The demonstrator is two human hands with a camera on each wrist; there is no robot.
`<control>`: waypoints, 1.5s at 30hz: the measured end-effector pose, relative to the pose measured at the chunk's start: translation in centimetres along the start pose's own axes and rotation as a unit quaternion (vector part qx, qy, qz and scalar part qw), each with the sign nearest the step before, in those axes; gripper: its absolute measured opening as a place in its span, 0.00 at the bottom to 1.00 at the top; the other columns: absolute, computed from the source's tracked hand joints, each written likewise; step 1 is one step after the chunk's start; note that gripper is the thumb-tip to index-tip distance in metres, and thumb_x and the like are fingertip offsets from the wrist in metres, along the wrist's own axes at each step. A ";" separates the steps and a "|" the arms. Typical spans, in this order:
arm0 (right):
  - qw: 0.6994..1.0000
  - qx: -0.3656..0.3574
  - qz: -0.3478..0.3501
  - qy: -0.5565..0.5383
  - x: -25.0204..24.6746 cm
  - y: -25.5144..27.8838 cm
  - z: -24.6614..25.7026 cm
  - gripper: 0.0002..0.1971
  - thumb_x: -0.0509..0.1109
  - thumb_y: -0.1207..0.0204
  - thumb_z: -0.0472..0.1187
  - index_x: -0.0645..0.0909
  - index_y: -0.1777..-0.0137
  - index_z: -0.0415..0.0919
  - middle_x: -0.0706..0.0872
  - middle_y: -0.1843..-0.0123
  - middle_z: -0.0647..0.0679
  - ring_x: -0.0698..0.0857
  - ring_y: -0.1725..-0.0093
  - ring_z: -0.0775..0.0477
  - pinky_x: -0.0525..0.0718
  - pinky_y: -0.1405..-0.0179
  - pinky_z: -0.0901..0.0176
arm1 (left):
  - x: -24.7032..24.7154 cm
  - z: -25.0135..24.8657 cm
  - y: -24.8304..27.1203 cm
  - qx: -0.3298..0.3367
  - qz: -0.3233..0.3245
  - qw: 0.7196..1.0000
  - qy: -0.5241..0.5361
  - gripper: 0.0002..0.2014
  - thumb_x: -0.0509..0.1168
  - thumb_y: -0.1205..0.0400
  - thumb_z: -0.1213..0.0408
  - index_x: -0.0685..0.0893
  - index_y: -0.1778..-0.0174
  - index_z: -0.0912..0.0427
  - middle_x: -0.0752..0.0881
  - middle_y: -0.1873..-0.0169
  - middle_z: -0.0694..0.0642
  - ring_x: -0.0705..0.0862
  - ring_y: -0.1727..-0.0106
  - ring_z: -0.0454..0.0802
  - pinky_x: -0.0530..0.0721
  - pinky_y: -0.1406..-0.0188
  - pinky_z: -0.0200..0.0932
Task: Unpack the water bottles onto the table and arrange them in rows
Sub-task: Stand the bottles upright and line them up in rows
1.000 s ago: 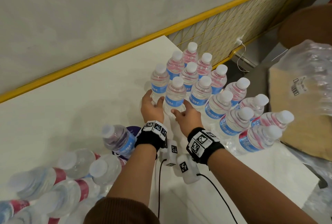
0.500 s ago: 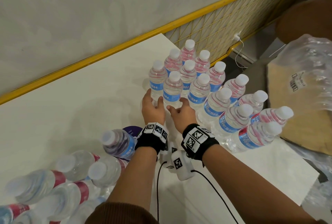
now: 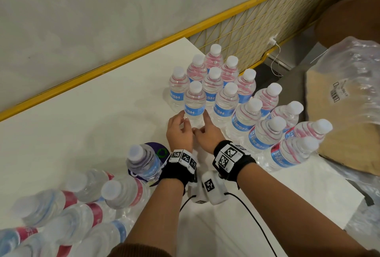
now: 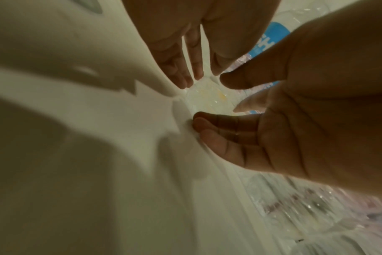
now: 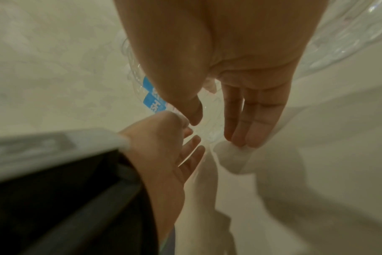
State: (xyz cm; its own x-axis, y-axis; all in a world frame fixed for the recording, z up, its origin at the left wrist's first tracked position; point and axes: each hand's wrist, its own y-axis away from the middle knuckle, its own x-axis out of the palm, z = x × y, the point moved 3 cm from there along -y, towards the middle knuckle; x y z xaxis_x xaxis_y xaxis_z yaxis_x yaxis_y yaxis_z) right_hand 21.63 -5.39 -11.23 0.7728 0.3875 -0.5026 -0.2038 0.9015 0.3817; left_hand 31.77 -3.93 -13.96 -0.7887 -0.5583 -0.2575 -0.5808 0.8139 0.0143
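Flanking front bottle (image 3: pixel 195 105) base, left hand (image 3: pixel 179 133), right hand (image 3: pixel 207 136), fingers (image 5: pixel 246 124) straight, ungripping

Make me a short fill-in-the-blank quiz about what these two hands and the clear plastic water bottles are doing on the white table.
1. The left hand and right hand flank the base of one clear plastic water bottle, which stands ____.
2. Every bottle cap in the standing group is coloured ____.
3. The bottle's label is coloured ____.
4. The white table runs along a rail coloured ____.

Missing words: upright; white; blue; yellow
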 end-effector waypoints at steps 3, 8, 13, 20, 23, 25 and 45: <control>1.000 -0.007 0.011 0.012 0.1 0.2 -0.2 0.39 0.62 0.20 0.40 0.42 0.16 0.45 0.85 0.58 0.45 0.84 0.53 0.45 0.77 0.49 0.58 | -0.3 -0.6 -0.3 0.010 0.008 1.000 -0.018 0.22 0.59 0.20 0.75 0.76 0.29 0.59 0.76 0.33 0.58 0.80 0.38 0.50 0.80 0.42 0.41; 0.998 -0.062 0.005 0.005 0.2 0.9 -0.4 0.41 0.67 0.25 0.39 0.47 0.17 0.48 0.66 0.22 0.41 0.69 0.24 0.43 0.73 0.27 0.45 | -0.3 -1.2 -1.6 0.007 0.003 1.000 -0.006 0.37 0.53 0.27 0.83 0.60 0.19 0.59 0.63 0.21 0.57 0.66 0.21 0.54 0.67 0.21 0.53; 0.996 -0.088 0.009 -0.013 0.6 0.8 -0.6 0.44 0.64 0.31 0.38 0.46 0.17 0.51 0.61 0.18 0.49 0.67 0.22 0.46 0.74 0.27 0.43 | 0.5 -1.6 -1.9 -0.003 0.044 0.999 0.013 0.40 0.53 0.27 0.83 0.57 0.18 0.53 0.64 0.20 0.53 0.64 0.20 0.52 0.63 0.19 0.49; 0.997 -0.075 0.009 -0.016 0.7 0.1 -0.9 0.45 0.62 0.36 0.42 0.47 0.17 0.48 0.64 0.19 0.47 0.68 0.23 0.47 0.77 0.30 0.45 | 0.1 -2.2 -0.6 -0.033 0.014 0.999 0.008 0.30 0.59 0.24 0.78 0.67 0.24 0.61 0.71 0.30 0.60 0.78 0.34 0.53 0.76 0.41 0.39; 0.997 -0.076 0.006 -0.019 0.7 0.0 -1.1 0.46 0.61 0.38 0.43 0.49 0.17 0.48 0.66 0.20 0.47 0.69 0.23 0.48 0.76 0.29 0.48 | 0.0 -2.2 0.1 -0.022 0.027 0.999 0.002 0.25 0.65 0.24 0.73 0.75 0.29 0.61 0.78 0.36 0.58 0.80 0.39 0.50 0.81 0.46 0.42; 0.996 -0.081 0.008 -0.024 0.6 -0.1 -1.0 0.45 0.61 0.38 0.43 0.49 0.18 0.49 0.65 0.20 0.47 0.68 0.23 0.48 0.78 0.31 0.46 | 0.0 -2.1 0.2 -0.015 0.033 0.999 0.007 0.24 0.67 0.24 0.72 0.77 0.31 0.62 0.80 0.38 0.58 0.79 0.42 0.47 0.84 0.45 0.45; 0.996 -0.085 0.031 -0.002 -0.1 0.1 -1.7 0.46 0.64 0.29 0.33 0.41 0.16 0.50 0.54 0.16 0.50 0.65 0.21 0.47 0.78 0.31 0.48 | -0.3 -4.3 -1.3 -0.032 0.072 0.997 0.016 0.43 0.55 0.28 0.83 0.54 0.18 0.50 0.63 0.19 0.49 0.62 0.19 0.46 0.63 0.19 0.48</control>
State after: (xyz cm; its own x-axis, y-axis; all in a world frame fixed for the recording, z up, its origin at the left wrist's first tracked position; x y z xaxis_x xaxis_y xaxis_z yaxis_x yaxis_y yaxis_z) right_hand 20.50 -5.02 -12.43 0.7580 0.4437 -0.4781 -0.3500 0.8952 0.2759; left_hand 31.87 -5.50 -9.77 -0.8705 -0.4415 -0.2175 -0.4716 0.8747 0.1117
